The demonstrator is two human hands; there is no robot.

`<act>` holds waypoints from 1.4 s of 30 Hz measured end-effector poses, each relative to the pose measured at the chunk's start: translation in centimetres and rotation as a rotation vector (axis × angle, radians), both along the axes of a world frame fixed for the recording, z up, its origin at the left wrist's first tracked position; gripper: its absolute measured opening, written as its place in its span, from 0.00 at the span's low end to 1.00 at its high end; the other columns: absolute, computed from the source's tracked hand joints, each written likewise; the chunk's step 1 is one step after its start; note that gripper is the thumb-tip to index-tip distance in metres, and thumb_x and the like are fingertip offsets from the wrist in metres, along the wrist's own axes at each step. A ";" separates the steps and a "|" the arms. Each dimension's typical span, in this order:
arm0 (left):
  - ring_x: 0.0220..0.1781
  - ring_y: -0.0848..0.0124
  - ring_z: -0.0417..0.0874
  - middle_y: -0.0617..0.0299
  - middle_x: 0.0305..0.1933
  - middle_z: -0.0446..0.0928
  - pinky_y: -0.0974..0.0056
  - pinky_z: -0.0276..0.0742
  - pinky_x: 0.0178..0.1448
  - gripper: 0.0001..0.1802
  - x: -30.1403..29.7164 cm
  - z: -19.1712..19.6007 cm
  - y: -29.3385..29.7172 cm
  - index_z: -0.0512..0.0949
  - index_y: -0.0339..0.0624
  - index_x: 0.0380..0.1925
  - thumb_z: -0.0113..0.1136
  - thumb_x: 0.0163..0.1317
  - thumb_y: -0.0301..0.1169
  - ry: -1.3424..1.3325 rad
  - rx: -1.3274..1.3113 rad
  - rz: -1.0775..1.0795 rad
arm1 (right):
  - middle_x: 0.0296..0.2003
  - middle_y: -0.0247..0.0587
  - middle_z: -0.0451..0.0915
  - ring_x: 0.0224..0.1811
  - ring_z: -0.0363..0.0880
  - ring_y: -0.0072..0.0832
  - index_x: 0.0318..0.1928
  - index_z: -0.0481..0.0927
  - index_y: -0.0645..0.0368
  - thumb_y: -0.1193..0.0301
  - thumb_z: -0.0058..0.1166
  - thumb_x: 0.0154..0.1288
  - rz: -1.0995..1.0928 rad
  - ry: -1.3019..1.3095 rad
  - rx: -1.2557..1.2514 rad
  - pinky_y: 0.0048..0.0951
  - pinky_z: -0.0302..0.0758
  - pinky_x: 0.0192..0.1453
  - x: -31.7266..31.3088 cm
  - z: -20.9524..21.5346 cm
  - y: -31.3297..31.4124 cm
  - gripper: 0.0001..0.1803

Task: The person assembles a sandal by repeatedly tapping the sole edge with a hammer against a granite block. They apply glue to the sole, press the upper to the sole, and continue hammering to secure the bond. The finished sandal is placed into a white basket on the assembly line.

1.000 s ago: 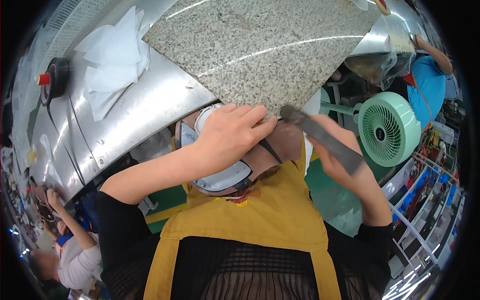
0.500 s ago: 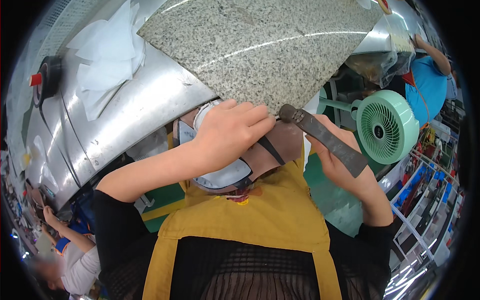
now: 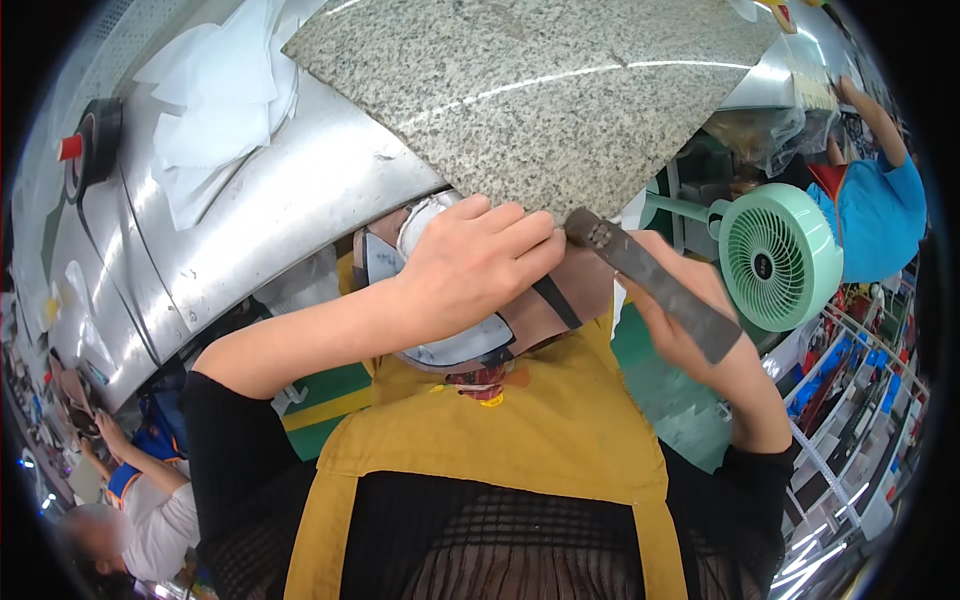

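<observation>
- Head cam (only view), clock read from the middle of the picture: left hand (image 3: 478, 258) is right by the centre, lying over the brown piece (image 3: 592, 285). Fingers are bent and bunched together, tips tucked down by the slab edge, so can't tell if they're actually pinching anything.
- That brown piece sits around the centre, between the granite-look slab (image 3: 540, 110) and the mustard apron (image 3: 500, 430). It's got pale panels, plus a black strip running toward 5.
- Right hand (image 3: 705, 280) is at 3 o'clock, fingers wrapped around a dark hammer (image 3: 660, 287). The hammer's head points to 10, just beside the left fingertips; its flat tail points to 4.
- Slab's up at 12, apron's down at 6.
- White sheets (image 3: 215, 100) on the metal table (image 3: 310, 175) at 10, black reel (image 3: 100, 140) just below that direction.
- Green fan (image 3: 775, 255) near 3, person in blue (image 3: 880, 210) beyond it.
</observation>
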State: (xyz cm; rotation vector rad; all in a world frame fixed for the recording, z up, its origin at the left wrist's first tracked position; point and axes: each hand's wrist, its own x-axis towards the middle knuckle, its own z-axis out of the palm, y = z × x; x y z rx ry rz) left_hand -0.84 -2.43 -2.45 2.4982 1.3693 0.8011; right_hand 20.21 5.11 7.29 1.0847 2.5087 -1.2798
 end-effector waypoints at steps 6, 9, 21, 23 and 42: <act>0.31 0.72 0.75 0.68 0.31 0.71 0.67 0.67 0.33 0.15 -0.1 0.3 0.0 0.78 0.45 0.38 0.56 0.47 0.28 0.007 -0.024 0.005 | 0.26 0.50 0.71 0.26 0.70 0.43 0.48 0.70 0.63 0.76 0.47 0.67 -0.116 0.190 0.062 0.31 0.68 0.32 0.1 0.2 -0.5 0.10; 0.31 0.71 0.76 0.67 0.30 0.71 0.67 0.69 0.34 0.12 -0.2 0.2 0.3 0.78 0.46 0.37 0.58 0.49 0.28 -0.135 -0.162 0.056 | 0.25 0.48 0.70 0.24 0.67 0.42 0.47 0.70 0.63 0.77 0.46 0.67 -0.073 0.110 0.069 0.31 0.68 0.31 0.1 -0.6 -1.0 0.09; 0.31 0.74 0.73 0.68 0.31 0.69 0.68 0.66 0.31 0.17 -0.5 -0.3 0.1 0.77 0.45 0.38 0.57 0.43 0.28 -0.005 0.040 -0.035 | 0.35 0.50 0.77 0.34 0.76 0.49 0.54 0.70 0.60 0.79 0.50 0.61 -0.119 0.117 -0.094 0.32 0.74 0.38 0.6 0.0 0.3 0.19; 0.31 0.74 0.73 0.68 0.31 0.69 0.68 0.66 0.31 0.17 -0.5 -0.5 0.1 0.77 0.45 0.38 0.56 0.44 0.28 0.002 0.055 -0.028 | 0.28 0.45 0.71 0.28 0.69 0.37 0.51 0.69 0.65 0.77 0.45 0.67 -0.072 0.193 -0.024 0.29 0.70 0.35 0.1 0.1 0.2 0.13; 0.31 0.72 0.74 0.68 0.30 0.70 0.68 0.67 0.33 0.12 -0.5 -0.6 0.0 0.77 0.46 0.34 0.58 0.45 0.28 -0.028 0.050 -0.006 | 0.27 0.52 0.74 0.29 0.75 0.49 0.50 0.70 0.63 0.77 0.48 0.64 0.000 0.059 0.012 0.34 0.71 0.33 -1.1 0.0 -0.9 0.13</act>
